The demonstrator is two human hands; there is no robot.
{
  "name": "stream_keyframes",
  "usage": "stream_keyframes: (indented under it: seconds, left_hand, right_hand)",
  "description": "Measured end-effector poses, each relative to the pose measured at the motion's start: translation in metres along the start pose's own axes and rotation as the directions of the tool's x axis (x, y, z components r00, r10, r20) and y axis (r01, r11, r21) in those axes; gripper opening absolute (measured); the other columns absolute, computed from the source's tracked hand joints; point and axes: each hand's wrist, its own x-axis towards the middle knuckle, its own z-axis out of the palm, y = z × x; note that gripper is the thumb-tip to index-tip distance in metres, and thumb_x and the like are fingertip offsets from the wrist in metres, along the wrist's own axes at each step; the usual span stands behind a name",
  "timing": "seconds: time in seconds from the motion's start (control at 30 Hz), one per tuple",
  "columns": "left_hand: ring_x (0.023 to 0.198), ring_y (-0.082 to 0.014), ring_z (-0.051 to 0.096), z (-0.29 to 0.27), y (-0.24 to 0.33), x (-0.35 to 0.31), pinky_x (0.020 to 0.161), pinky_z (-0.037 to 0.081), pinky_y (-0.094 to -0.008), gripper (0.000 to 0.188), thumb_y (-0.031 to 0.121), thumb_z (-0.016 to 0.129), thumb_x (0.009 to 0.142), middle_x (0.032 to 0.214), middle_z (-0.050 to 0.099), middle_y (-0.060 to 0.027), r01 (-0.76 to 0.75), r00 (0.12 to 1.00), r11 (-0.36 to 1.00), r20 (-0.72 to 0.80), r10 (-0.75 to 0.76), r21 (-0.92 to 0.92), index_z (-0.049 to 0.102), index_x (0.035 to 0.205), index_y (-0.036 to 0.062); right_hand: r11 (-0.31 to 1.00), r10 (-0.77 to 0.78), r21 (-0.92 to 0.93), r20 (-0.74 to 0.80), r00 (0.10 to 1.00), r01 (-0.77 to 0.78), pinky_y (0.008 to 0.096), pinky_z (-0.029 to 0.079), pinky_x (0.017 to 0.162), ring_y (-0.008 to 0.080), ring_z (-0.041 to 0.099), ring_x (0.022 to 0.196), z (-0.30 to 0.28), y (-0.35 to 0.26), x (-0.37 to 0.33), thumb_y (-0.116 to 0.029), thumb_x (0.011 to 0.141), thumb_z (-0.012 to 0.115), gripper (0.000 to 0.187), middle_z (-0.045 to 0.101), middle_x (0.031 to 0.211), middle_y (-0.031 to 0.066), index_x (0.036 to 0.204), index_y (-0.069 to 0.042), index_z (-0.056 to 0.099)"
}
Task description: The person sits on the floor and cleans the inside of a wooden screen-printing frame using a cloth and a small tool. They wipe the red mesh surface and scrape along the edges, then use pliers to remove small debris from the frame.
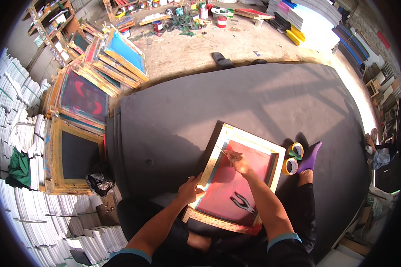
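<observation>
A wooden screen-printing frame (254, 141) with red mesh (218, 189) lies tilted across my lap over the dark sheets. My left hand (189, 191) is closed round its left bar, fingers on the wood. Over the upper left of the mesh, my right hand (239, 162) pinches a thin, slender tool (222, 150) pointing at the left bar; its kind is too small to make out. Pliers (242, 203) with dark handles rest on the lower mesh, handles apart.
I sit on a stack of dark grey sheets (187, 104). Beside my purple-socked foot (310, 156) are two yellow tape rolls (284, 167). More screen frames (69, 189) lean at left, near bundled white stacks (15, 120). Paint pots (221, 21) and slippers (221, 60) lie beyond.
</observation>
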Motion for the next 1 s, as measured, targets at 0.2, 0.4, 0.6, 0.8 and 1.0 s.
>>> stream_keyframes:
  seconds: [0.2,0.4,0.6,0.8,1.0]
  left_hand:
    - [0.098,-0.0348,0.070,0.000,0.000,0.001,0.083,0.057,-0.0448,0.095,0.035,0.087,0.084,0.113,0.061,-0.0128,-0.021,1.000,0.999,-0.009,0.020,-0.029,0.041,0.164,0.0176]
    - [0.098,-0.0325,0.070,0.006,-0.007,0.003,0.084,0.057,-0.0424,0.094,0.034,0.088,0.083,0.111,0.060,-0.0124,-0.055,0.998,0.998,-0.041,0.054,-0.038,0.043,0.164,0.0175]
    - [0.098,-0.0326,0.070,0.003,-0.001,0.002,0.085,0.057,-0.0423,0.092,0.034,0.088,0.084,0.110,0.060,-0.0117,-0.029,0.999,1.000,-0.030,0.029,-0.004,0.044,0.163,0.0187]
    - [0.102,-0.0342,0.070,0.003,-0.003,0.003,0.086,0.058,-0.0430,0.091,0.034,0.087,0.086,0.113,0.061,-0.0120,-0.019,1.000,1.000,-0.011,0.019,-0.012,0.042,0.164,0.0185]
    - [0.103,-0.0347,0.071,0.008,-0.010,0.002,0.086,0.059,-0.0444,0.093,0.035,0.086,0.086,0.118,0.062,-0.0123,-0.013,1.000,1.000,-0.010,0.013,0.014,0.040,0.165,0.0175]
  right_hand:
    - [0.966,-0.151,-0.232,-0.145,0.978,0.115,0.0543,0.059,0.087,0.0438,0.074,0.099,0.002,0.007,-0.005,-0.046,0.107,0.055,0.040,0.076,0.104,0.0205,0.139,-0.028,0.071]
    - [0.822,-0.215,-0.568,-0.268,0.939,0.026,0.0551,0.060,0.086,0.0456,0.074,0.095,0.004,0.005,0.005,-0.050,0.106,0.054,0.045,0.078,0.102,0.0199,0.121,-0.013,0.076]
    - [0.804,-0.221,-0.594,-0.297,0.929,0.001,0.0541,0.060,0.085,0.0460,0.075,0.095,0.012,0.022,0.024,-0.050,0.105,0.055,0.054,0.077,0.103,0.0232,0.102,-0.001,0.076]
    - [0.744,-0.208,-0.668,-0.226,0.952,0.004,0.0527,0.061,0.086,0.0444,0.076,0.097,0.005,-0.009,0.015,-0.041,0.106,0.052,0.047,0.076,0.112,0.0219,0.103,-0.001,0.077]
    - [0.557,-0.155,-0.831,-0.123,0.980,-0.016,0.0496,0.062,0.091,0.0407,0.077,0.102,0.010,-0.060,-0.003,-0.029,0.104,0.052,0.038,0.076,0.118,0.0198,0.111,-0.004,0.079]
